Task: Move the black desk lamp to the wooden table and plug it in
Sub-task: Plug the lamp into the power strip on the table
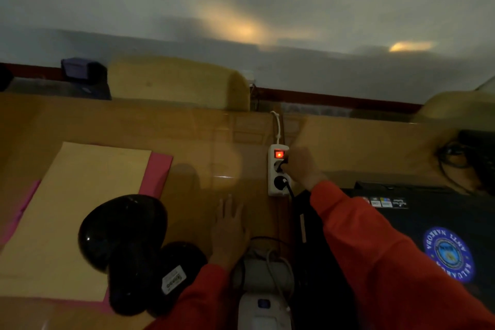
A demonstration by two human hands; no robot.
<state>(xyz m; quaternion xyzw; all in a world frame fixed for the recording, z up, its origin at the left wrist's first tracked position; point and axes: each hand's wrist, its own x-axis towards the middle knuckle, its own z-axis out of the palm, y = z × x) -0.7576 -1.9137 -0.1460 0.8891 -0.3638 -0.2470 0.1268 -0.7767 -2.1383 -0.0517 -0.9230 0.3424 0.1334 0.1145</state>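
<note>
The lamp [126, 244] stands on the wooden table [203, 126], at the near left, its glossy black head tipped over a round base that carries a white label. It rests beside a tan sheet [80, 211] laid on pink paper [156, 171], the base overlapping their near corner. So the move itself looks done; what remains is the plug.

The left hand [230, 228] lies flat on the table just right of the lamp, fingers spread and holding nothing, seemingly bracing. The right hand [301, 167], in an orange sleeve, reaches across to the white power strip [277, 169] lying farther back on the table. Its fingers are curled at the strip's middle socket, apparently pinching a dark plug [281, 166] there, though the grip is dim and partly hidden, so I cannot tell how firmly it is held or whether the pins are fully seated. The strip's red switch [279, 154] glows, and another black plug [280, 182] already sits in the socket nearer the person, its cord running off toward them.

The lamp head shows no light of its own, so I judge the plugging to be under way or barely finished, with seating the plug and perhaps switching the lamp on still to come. A closed black laptop [428, 222] lies to the right, and a white device [263, 289] with coiled cable sits between the arms.
</note>
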